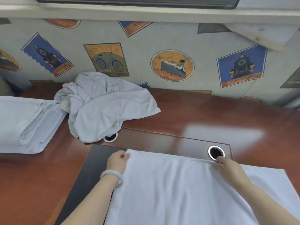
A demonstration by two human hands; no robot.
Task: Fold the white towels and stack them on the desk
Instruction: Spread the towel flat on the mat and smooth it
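A white towel lies spread flat on the desk in front of me, its far edge doubled over. My left hand pinches the far left corner of that edge. My right hand pinches the far edge further right, beside a cable hole. A crumpled heap of white towels sits at the back of the desk, left of centre. A stack of folded white towels lies at the far left.
Two round cable holes are set in the desk's dark inlay, one by my right hand, one partly under the crumpled heap. A wall with printed posters stands right behind the desk. A pale bangle is on my left wrist.
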